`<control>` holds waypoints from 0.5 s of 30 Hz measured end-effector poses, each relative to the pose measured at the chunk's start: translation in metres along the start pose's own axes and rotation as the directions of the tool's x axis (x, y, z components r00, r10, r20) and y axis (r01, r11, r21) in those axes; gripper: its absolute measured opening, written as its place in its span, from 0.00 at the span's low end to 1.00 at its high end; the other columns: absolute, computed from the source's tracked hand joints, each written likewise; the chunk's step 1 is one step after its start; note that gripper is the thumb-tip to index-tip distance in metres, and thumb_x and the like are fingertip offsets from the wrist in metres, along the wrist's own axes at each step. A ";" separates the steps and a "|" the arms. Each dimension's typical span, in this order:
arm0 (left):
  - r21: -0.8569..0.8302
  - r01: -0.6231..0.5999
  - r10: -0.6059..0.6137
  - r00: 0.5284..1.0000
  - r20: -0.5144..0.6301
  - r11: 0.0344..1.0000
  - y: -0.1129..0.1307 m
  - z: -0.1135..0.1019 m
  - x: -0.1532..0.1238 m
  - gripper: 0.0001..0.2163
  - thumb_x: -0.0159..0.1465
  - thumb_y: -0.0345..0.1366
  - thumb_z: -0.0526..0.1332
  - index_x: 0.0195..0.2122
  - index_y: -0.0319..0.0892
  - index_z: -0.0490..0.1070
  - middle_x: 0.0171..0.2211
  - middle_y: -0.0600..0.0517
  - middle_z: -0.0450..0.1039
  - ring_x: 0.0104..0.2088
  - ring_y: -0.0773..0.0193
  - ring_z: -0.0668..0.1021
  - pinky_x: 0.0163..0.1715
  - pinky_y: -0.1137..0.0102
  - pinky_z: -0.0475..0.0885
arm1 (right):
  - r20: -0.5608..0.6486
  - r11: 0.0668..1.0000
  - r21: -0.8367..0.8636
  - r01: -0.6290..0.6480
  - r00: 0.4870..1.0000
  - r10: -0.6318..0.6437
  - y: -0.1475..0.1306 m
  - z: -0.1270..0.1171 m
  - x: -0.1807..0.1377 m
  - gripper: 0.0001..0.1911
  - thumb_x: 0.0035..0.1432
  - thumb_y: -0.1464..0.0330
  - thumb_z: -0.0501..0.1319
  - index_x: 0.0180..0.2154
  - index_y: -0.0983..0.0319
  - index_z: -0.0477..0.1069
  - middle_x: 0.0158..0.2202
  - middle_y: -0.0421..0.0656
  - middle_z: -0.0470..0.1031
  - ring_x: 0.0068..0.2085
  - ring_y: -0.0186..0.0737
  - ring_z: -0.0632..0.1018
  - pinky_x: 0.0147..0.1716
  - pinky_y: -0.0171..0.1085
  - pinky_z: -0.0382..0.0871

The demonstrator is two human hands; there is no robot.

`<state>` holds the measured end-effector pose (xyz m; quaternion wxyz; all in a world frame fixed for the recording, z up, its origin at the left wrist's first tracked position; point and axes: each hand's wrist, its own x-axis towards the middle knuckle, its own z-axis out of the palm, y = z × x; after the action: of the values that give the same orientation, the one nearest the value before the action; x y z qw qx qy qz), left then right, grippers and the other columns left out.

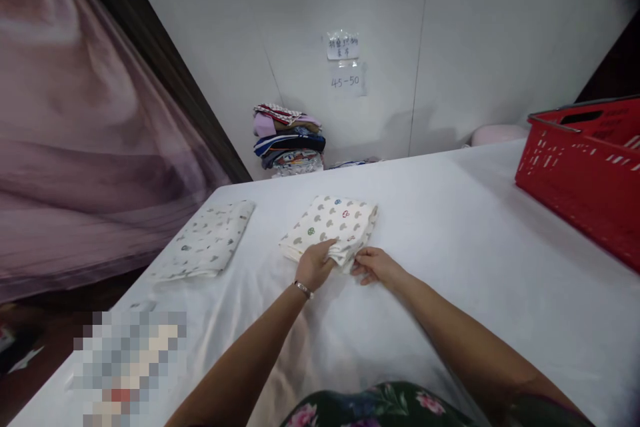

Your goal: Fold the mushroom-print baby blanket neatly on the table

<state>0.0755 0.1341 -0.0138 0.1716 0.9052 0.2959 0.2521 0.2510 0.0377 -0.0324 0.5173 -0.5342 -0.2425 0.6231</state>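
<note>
A folded white cloth printed with grey, green, blue and red mushrooms lies on the white-covered table. My left hand grips its near edge, thumb on top and the other fingers hidden beneath the fabric. At the near right corner, my right hand pinches the cloth's edge between thumb and fingers. To the left rests a second folded white cloth with small dark prints, apart from both hands.
A red plastic basket stands at the right. Beyond the far edge, a stack of folded fabrics sits against the wall. A pink curtain hangs at left. Something blurred out lies at the near left.
</note>
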 end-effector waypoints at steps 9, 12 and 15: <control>-0.037 -0.005 0.006 1.000 0.019 0.999 0.005 0.001 -0.001 0.15 0.55 0.32 0.57 0.44 0.43 0.71 0.43 0.49 0.74 0.45 0.58 0.74 0.48 0.62 0.67 | -0.062 0.989 0.127 0.075 0.996 -0.067 0.004 0.008 0.005 0.13 0.45 0.71 0.64 0.31 0.61 0.60 0.27 0.40 0.74 0.27 0.38 0.78 0.15 0.30 0.70; -0.087 0.118 -0.115 0.993 0.034 0.989 0.003 -0.001 0.000 0.15 0.58 0.33 0.54 0.46 0.45 0.69 0.43 0.51 0.74 0.43 0.62 0.75 0.45 0.65 0.69 | -0.083 0.987 0.117 0.106 0.992 -0.097 0.006 0.008 0.005 0.16 0.42 0.73 0.65 0.31 0.60 0.59 0.26 0.37 0.73 0.27 0.37 0.78 0.16 0.30 0.71; -0.054 0.067 -0.063 0.996 0.070 0.996 -0.001 -0.001 0.001 0.18 0.56 0.33 0.56 0.49 0.45 0.67 0.45 0.51 0.73 0.45 0.61 0.74 0.47 0.64 0.68 | -0.075 0.983 0.133 0.128 0.990 -0.119 0.007 0.007 0.005 0.16 0.41 0.74 0.64 0.31 0.60 0.59 0.25 0.37 0.73 0.28 0.37 0.78 0.18 0.32 0.73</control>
<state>0.0756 0.1362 -0.0134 0.2151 0.8981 0.3118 0.2236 0.2428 0.0418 -0.0383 0.5984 -0.5019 -0.2143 0.5866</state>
